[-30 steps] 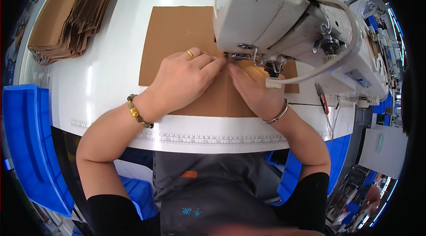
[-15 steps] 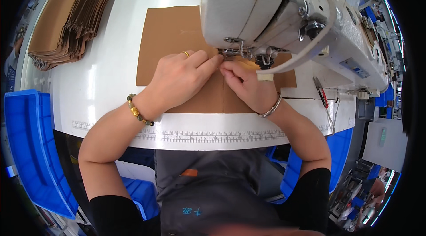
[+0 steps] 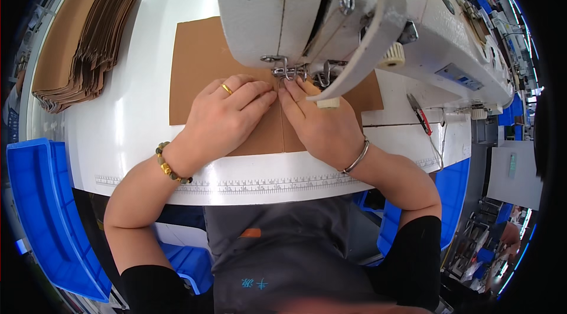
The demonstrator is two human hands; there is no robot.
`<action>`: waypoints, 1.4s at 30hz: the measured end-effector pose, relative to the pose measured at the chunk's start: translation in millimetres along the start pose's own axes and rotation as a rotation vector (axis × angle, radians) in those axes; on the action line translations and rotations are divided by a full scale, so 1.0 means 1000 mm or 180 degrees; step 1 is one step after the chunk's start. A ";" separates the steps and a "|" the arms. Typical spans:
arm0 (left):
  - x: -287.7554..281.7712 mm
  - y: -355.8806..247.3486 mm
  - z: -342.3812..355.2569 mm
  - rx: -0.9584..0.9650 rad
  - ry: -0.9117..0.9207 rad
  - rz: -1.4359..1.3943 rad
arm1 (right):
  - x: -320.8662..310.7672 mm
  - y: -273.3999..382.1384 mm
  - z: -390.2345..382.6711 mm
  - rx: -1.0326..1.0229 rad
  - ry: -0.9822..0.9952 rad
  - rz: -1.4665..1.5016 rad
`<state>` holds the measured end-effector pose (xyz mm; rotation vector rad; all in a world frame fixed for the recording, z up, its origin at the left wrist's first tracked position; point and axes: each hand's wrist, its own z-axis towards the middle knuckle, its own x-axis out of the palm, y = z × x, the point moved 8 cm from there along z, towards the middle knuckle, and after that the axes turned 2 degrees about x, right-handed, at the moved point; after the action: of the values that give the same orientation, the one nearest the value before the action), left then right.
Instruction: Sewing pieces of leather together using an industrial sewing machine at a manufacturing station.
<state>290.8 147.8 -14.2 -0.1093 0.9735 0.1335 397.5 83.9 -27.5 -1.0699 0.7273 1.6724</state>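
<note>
A flat brown sheet (image 3: 198, 72), leather-like, lies on the white table under the head of a sewing machine (image 3: 254, 12). A seam line runs down it toward me from the metal presser foot (image 3: 284, 72). My left hand (image 3: 227, 114) rests on the sheet left of this line, fingers lying on it and slightly bent, thumb hidden. To the right of the line, my right hand (image 3: 325, 128) lies with its fingers stretched toward the presser foot, close in front of it. The needle's tip cannot be made out, and the machine head covers part of the sheet.
A thick stack of folded brown pieces (image 3: 71, 42) stands at the far left. Red-handled snips (image 3: 420, 114) lie right of my right hand. A printed ruler (image 3: 260, 187) follows the table's front edge. Blue bins flank the table, one at left (image 3: 44, 213) and another at right (image 3: 455, 196).
My right hand has gone from a pinch at the seam to stretched fingers near the presser foot. My left fingers have settled flatter on the sheet. The whole view has shifted slightly.
</note>
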 end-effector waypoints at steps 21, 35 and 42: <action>0.017 -0.007 0.002 0.0192 0.0962 -0.0252 | -0.003 0.030 -0.007 -0.0662 0.0334 0.0773; 0.013 0.015 -0.012 -0.0354 0.1294 0.0638 | -0.009 0.030 -0.006 -0.0760 0.0090 0.0595; 0.004 -0.005 -0.003 -0.0017 0.0816 -0.0057 | -0.008 0.031 -0.007 -0.0759 0.0168 0.0554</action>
<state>291.0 142.5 -18.8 -0.1424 1.2277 0.1073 371.9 64.4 -23.7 -1.2500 0.6825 1.9224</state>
